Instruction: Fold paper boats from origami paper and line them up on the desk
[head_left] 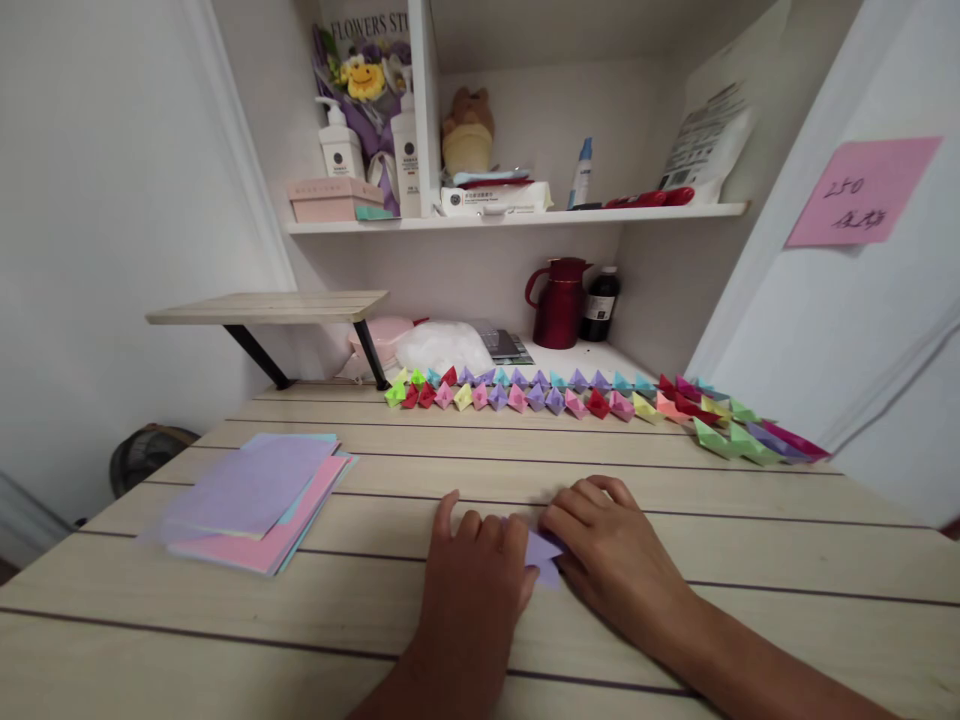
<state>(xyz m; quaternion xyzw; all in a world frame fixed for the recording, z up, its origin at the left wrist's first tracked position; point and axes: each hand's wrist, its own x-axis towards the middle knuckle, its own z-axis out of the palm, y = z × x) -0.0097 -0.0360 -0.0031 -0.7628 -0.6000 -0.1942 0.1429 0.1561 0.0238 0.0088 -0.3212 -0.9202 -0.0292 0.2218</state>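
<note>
A small folded piece of purple paper (pixel 541 553) lies on the wooden tabletop between my hands, partly covered by fingers. My left hand (pixel 478 575) grips its left side, with the thumb and forefinger closed on it and the little finger raised. From the other side, my right hand (pixel 611 545) has its curled fingertips on the paper's right edge, with the thumb below. The exact folds are hidden under my fingers. To the left rests a loose stack of coloured paper sheets (pixel 255 495), purple on top with pink and blue beneath.
Folded paper boats (pixel 536 398) in many colours line the back of the table, with larger ones at the right. A small raised shelf (pixel 277 308) stands at back left. Behind are a dark red jug (pixel 559 305), a dark bottle (pixel 600 305) and a white plastic bag (pixel 444 346).
</note>
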